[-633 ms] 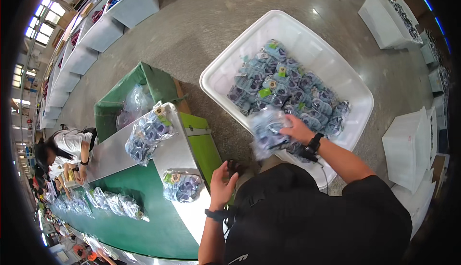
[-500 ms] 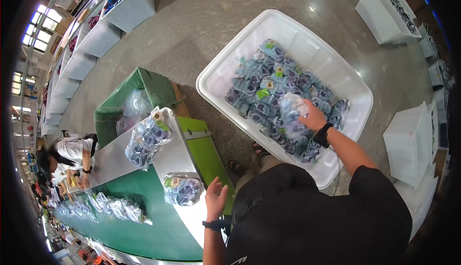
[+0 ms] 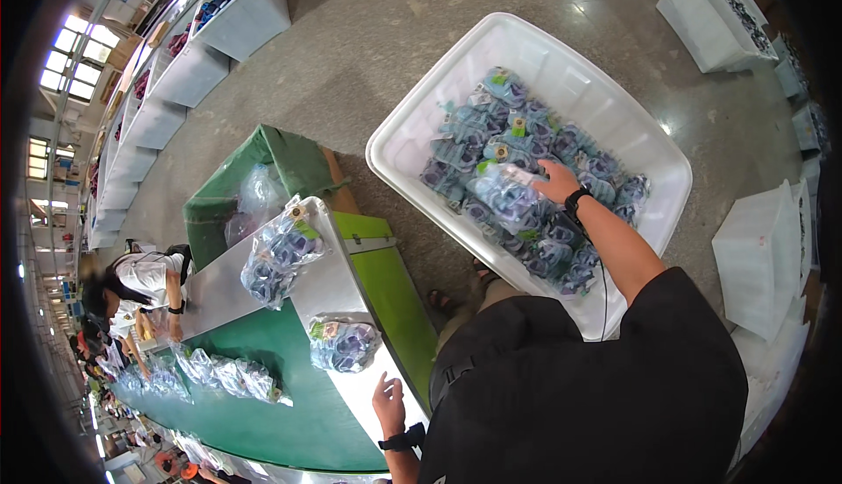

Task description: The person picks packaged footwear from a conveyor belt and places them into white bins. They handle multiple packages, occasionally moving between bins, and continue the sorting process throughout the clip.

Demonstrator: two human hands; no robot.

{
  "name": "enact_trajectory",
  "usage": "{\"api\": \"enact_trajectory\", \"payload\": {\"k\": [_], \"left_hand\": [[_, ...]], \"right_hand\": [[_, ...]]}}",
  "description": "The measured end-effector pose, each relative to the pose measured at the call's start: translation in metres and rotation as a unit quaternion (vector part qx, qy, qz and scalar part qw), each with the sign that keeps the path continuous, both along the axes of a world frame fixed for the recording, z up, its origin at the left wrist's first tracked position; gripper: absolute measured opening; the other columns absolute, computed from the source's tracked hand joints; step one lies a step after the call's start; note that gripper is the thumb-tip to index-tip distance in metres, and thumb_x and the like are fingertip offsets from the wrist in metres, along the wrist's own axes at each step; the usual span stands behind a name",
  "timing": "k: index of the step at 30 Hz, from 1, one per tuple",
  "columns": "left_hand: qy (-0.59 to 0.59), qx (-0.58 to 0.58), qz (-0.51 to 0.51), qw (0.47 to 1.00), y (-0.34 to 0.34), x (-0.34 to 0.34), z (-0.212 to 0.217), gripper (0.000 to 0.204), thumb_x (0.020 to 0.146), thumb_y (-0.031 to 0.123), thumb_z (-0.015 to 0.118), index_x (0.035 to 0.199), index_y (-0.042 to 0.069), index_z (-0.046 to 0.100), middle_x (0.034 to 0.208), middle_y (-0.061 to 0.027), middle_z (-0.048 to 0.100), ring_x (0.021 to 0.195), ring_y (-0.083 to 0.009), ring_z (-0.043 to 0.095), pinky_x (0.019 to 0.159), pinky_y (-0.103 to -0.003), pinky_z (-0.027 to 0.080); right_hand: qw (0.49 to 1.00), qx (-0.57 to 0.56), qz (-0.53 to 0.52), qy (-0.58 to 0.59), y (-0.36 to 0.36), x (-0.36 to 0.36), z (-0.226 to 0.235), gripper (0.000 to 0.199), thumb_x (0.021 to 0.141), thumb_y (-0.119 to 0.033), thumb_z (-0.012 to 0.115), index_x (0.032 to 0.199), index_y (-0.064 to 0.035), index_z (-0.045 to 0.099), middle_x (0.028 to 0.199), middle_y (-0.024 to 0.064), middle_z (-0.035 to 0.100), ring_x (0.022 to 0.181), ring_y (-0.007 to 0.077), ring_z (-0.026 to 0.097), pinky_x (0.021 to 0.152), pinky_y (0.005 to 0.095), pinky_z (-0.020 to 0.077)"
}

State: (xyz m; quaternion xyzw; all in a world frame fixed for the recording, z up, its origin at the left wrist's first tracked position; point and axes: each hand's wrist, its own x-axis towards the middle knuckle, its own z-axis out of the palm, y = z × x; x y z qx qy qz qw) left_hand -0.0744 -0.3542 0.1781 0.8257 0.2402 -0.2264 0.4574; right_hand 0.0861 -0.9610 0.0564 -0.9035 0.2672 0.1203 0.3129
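My right hand [image 3: 559, 184] is inside a large white plastic bin [image 3: 412, 89], its fingers apart at the edge of a clear bag of shoes [image 3: 507, 196]. That bag lies on a pile of small blue and purple shoes [image 3: 561, 256] with green and round tags. Down by the metal table edge, my left hand [image 3: 388, 403] is empty, fingers loosely bent and apart. Just beyond it, a bagged bundle of shoes [image 3: 344, 345] rests on the metal top. Another bagged bundle [image 3: 282, 252] sits farther along, at the table's corner.
A green conveyor belt [image 3: 237, 427] carries more clear bags [image 3: 230, 374]. At the left, a person in a white shirt [image 3: 145, 278] works beside it. A green-lined box [image 3: 210, 212] holds plastic bags. White bins [image 3: 241, 19] line the left side; others [image 3: 706, 24] stand at right.
The bag at my right hand was blurred by motion and now lies on the pile. My right hand has shifted slightly up and left. My left hand has lowered beside the table edge.
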Motion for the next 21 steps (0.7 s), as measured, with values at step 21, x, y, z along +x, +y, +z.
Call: {"api": "enact_trajectory", "payload": {"k": [21], "left_hand": [[-0.009,-0.047,0.092,0.995,0.085,-0.019,-0.06,0.046,0.097,0.013,0.064,0.138,-0.005,0.053,0.105,-0.0166,0.069,0.086,-0.0194,0.07,0.066,-0.03,0.06]], "right_hand": [[0.986,0.085,-0.08,0.122,0.043,-0.136,-0.042,0.05,0.084,-0.031,0.075,0.119,0.0021,0.065,0.093,0.0147,0.072,0.082,0.0242,0.07,0.077,0.0376,0.0535]]}}
